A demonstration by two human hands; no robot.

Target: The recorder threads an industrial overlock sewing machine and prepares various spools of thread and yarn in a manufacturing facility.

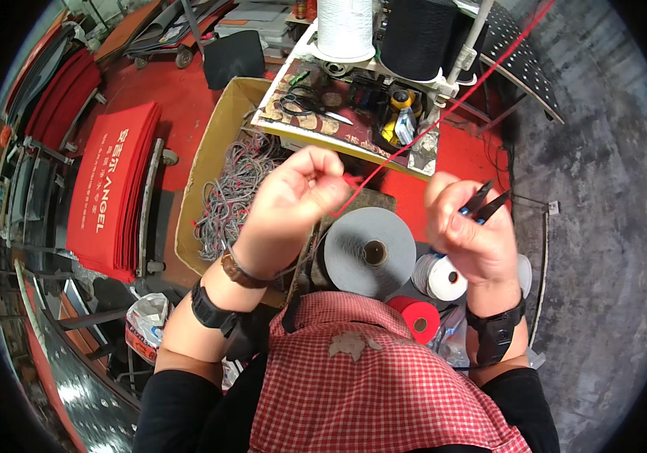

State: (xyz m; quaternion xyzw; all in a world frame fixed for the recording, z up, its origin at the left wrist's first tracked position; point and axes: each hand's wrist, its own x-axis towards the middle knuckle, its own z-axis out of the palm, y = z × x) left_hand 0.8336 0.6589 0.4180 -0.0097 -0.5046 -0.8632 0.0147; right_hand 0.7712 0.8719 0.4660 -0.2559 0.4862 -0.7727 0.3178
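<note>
My left hand [293,204] is raised in front of me, its fingers pinched on a red thread [441,117]. From those fingers the thread slants up to the right, out of view, and a short loop hangs below it. My right hand [474,238] is closed around small thread snips [482,205] with dark pointed blades and blue on the handle. The snips stay apart from the thread. Below and between my hands stands a big grey roll [344,260], with a white spool [433,275] and a red spool [406,311] beside it.
A cardboard box [206,155] holds tangled grey and red cords. Ahead, the workbench [278,119] bears black scissors [304,104], a yellow tool [400,100], a white thread cone [344,30] and a black one [416,41]. At left, red printed mats [131,181] are stacked on a wheeled cart.
</note>
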